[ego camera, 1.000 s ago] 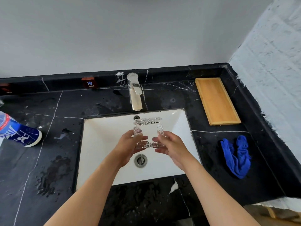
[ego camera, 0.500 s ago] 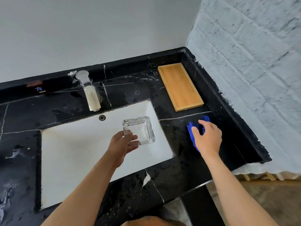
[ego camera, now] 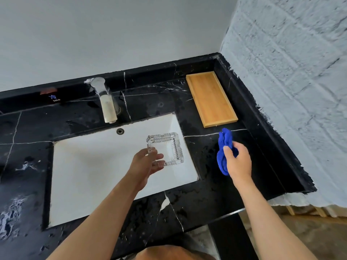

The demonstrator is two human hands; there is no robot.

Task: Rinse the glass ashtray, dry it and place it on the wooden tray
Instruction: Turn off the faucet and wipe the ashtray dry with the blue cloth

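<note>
Left hand (ego camera: 145, 162) pinches the near-left corner of the square glass ashtray (ego camera: 166, 149), held over the right end of the white sink basin (ego camera: 90, 171); ashtray looks empty, no water discernible inside. Right hand (ego camera: 238, 162) closed around a bunched blue cloth (ego camera: 224, 147), lifted above the black marble counter (ego camera: 206, 196). Wooden tray (ego camera: 210, 99) in the back right corner holds nothing. Faucet (ego camera: 106, 102) behind basin; no stream visible.
</note>
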